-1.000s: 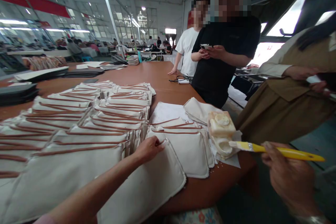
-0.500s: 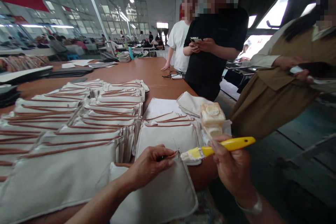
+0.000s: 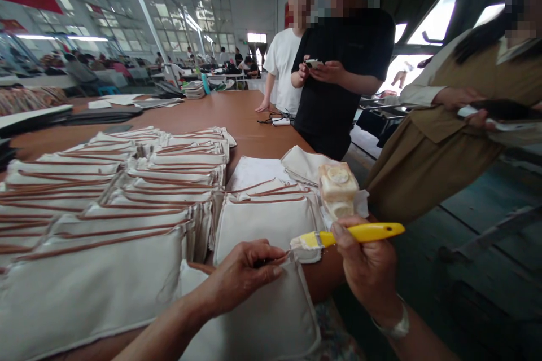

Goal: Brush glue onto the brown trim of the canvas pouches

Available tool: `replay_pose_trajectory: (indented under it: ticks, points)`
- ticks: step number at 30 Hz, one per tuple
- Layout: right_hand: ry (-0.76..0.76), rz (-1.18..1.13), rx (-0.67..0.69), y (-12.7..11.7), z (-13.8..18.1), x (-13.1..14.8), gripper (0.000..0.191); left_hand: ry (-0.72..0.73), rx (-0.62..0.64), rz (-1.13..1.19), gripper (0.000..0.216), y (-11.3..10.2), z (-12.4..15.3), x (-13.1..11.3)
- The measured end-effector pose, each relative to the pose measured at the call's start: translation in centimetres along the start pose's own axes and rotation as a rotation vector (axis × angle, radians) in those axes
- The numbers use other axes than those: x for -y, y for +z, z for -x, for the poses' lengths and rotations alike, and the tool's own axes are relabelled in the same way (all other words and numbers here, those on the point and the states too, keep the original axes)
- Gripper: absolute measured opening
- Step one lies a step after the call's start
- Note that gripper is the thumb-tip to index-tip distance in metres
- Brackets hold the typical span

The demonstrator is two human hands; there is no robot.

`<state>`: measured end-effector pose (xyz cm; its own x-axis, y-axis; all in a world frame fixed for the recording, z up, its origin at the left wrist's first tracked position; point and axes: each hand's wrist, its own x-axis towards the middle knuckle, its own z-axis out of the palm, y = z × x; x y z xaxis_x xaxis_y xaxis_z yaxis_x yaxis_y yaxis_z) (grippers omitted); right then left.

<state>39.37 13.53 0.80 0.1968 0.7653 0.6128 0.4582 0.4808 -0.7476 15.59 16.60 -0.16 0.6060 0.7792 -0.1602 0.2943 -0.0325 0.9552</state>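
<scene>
My left hand [image 3: 249, 271] pinches the brown-trimmed top edge of an off-white bag panel [image 3: 271, 316], close to its upper right corner. The panel leans toward me at the table's front. In my right hand [image 3: 368, 265] is a brush with a yellow handle [image 3: 372, 232], gripped between thumb and fingers. Its pale bristles [image 3: 301, 242], coated with something whitish, point left and sit at the panel's corner, just beside my left fingertips. Whether they touch the edge I cannot tell. Right behind stands another off-white panel [image 3: 262, 225] of the same kind.
Rows of off-white panels with brown edges [image 3: 105, 259] cover the left of the brown table [image 3: 203, 115]. A crusted, cream-coloured container [image 3: 337, 183] stands at the right edge. Across the table are two people [image 3: 342, 67]; a third person [image 3: 457, 124] stands at right.
The view has shifted slightly, so most things sit a little further left. The brush has stayed near the panel's corner, its bristles slightly higher. Both hands keep their holds.
</scene>
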Motion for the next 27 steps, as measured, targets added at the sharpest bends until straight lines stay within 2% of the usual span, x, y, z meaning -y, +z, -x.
replay_pose_trajectory:
  ticks: [6,9,12,14,16,19,21,25,27]
  points:
    - [-0.028,-0.005,0.092,-0.1,0.5,-0.1,0.012,0.083,-0.044,-0.099,0.029,0.4,0.2,-0.4]
    - [0.0,0.031,0.014,-0.8,0.2,-0.7,0.014,0.171,-0.158,-0.23,0.027,1.3,0.7,0.3]
    - [0.083,0.048,-0.055,-2.1,-0.4,-1.2,0.02,0.386,-0.286,-0.474,0.017,2.4,1.4,1.6]
    - [0.117,-0.009,-0.04,-2.9,-0.7,-1.1,0.023,0.561,-0.37,-0.671,0.012,2.9,1.8,2.2]
    - [0.121,-0.084,0.007,-3.4,-0.9,-0.6,0.023,0.688,-0.417,-0.852,0.01,3.1,2.1,2.4]
    - [0.042,-0.152,0.105,-3.3,-0.9,0.8,0.016,0.782,-0.394,-1.027,0.012,3.1,2.3,1.8]
    - [-0.039,-0.162,0.213,-3.0,-1.0,1.6,0.011,0.822,-0.368,-1.092,0.018,3.1,2.3,1.1]
    - [-0.148,-0.143,0.526,-3.1,-1.4,2.3,0.011,0.883,-0.365,-1.16,0.022,3.2,2.4,0.3]
    - [-0.174,-0.107,0.578,-3.5,-1.7,2.4,0.013,0.906,-0.37,-1.171,0.02,3.2,2.4,0.4]
